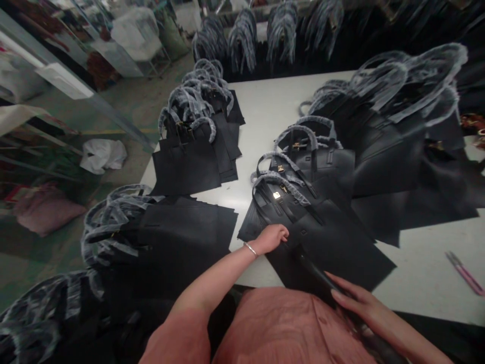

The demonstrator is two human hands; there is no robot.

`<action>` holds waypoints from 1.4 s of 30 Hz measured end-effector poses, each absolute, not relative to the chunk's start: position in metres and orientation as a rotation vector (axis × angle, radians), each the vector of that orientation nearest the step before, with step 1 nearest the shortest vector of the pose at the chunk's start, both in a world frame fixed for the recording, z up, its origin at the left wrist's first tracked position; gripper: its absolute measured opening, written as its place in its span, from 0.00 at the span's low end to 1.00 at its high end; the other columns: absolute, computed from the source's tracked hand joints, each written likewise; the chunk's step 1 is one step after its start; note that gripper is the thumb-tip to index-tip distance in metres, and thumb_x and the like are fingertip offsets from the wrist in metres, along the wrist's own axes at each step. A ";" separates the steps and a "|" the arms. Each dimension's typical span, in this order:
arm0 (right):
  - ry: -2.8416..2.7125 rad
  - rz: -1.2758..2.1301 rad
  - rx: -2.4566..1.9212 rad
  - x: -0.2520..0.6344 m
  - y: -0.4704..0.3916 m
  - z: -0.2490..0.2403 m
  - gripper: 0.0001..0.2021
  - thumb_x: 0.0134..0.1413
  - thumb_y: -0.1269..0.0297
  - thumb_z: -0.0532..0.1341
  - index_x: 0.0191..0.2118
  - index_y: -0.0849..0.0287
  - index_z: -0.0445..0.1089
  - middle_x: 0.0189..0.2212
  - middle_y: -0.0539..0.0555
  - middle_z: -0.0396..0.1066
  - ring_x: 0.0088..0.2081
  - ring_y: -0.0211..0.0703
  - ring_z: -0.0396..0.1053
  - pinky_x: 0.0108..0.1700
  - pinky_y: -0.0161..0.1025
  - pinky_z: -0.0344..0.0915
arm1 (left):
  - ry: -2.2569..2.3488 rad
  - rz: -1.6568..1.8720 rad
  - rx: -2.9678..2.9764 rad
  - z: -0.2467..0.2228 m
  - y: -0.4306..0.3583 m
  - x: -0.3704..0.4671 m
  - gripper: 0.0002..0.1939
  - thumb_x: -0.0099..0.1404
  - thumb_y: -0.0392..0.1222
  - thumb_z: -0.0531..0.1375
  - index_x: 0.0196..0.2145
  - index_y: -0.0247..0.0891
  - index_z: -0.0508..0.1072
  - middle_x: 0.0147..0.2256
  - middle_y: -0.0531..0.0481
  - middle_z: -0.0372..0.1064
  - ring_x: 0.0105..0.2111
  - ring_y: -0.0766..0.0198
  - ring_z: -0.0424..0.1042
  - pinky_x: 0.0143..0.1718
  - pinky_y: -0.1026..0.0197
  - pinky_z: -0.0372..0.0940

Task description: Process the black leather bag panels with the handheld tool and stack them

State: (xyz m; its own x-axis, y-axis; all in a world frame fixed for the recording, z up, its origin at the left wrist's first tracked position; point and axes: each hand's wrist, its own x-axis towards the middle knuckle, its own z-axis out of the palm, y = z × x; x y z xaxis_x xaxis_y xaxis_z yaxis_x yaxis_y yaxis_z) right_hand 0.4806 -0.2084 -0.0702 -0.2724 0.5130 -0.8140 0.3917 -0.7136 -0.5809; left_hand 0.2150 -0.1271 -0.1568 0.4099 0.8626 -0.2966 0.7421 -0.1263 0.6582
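Black bag panels (pixel 329 242) with plastic-wrapped handles and gold-coloured clasps lie overlapped on the white table in front of me. My left hand (pixel 273 238), a bracelet at its wrist, is closed at the near edge of this pile; whatever its fingers pinch is too small to make out. Lower right, my right hand (pixel 352 297) grips a dark folded piece (pixel 322 275) between thumb and fingers, close to my body. That piece slants up toward the pile, and its lower end is partly hidden by my hand and forearm.
More black panels with wrapped handles lie at the back left (pixel 189 164), near left (pixel 182 232) and right (pixel 382 146) of the white table (pixel 261 114). Pink-handled snips (pixel 465 274) rest at the right. A slanting metal post (pixel 117 121) stands beyond the table's left edge.
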 end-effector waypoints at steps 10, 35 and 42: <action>-0.874 2.422 -1.697 0.458 -0.176 -0.075 0.36 0.54 0.49 0.60 0.64 0.59 0.50 0.21 0.49 0.70 0.18 0.34 0.62 0.19 0.28 0.54 | 1.456 0.862 2.085 -0.200 -0.242 0.208 0.07 0.66 0.33 0.55 0.40 0.33 0.71 0.46 0.43 0.70 0.52 0.58 0.65 0.51 0.52 0.67; -1.014 2.309 -1.833 0.474 -0.168 -0.061 0.37 0.53 0.48 0.62 0.65 0.53 0.50 0.22 0.48 0.70 0.20 0.35 0.64 0.19 0.29 0.57 | 1.488 0.877 2.235 -0.206 -0.245 0.211 0.13 0.67 0.30 0.49 0.44 0.30 0.71 0.49 0.40 0.69 0.58 0.57 0.60 0.54 0.50 0.66; -1.219 2.206 -1.769 0.435 -0.159 -0.068 0.37 0.53 0.47 0.60 0.66 0.52 0.50 0.23 0.47 0.69 0.21 0.37 0.64 0.21 0.31 0.57 | 1.602 0.585 2.350 -0.195 -0.249 0.211 0.13 0.68 0.32 0.50 0.45 0.34 0.71 0.53 0.41 0.66 0.51 0.54 0.66 0.44 0.50 0.70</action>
State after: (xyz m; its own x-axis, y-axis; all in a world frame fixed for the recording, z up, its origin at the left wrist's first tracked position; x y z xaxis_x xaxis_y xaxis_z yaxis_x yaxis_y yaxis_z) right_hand 0.4354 -0.1587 -0.0681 -0.3388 0.4990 -0.7977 0.4099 -0.6849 -0.6025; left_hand 0.2115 -0.2493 -0.1945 0.3200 0.9279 0.1912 0.8328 -0.3717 0.4102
